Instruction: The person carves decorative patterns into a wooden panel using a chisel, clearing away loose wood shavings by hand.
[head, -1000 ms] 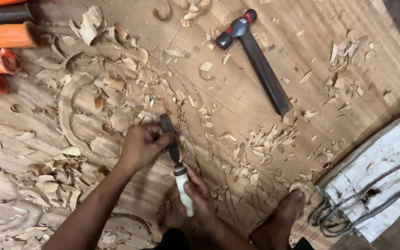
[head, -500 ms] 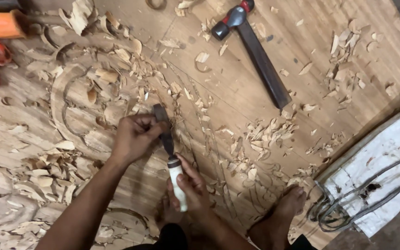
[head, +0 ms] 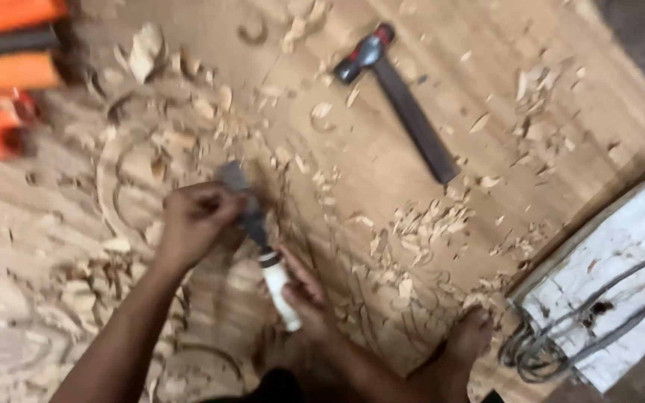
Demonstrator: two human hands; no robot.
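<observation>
Chisel work on carved wood panel, two-hand grip.
Left hand fingers clamped low on chisel blade to steer the edge; right hand fingers wrapped around its white handle to push. Hammer lies apart among shavings.

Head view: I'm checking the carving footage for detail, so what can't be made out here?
- Chisel tip: blurred, and the left hand covers part of the blade.
- Handle end: hidden under the right hand.
- Orange tools: cut off by the left edge.
- Carved pattern in the wooden board: smeared by motion blur, partly under wood chips.
</observation>
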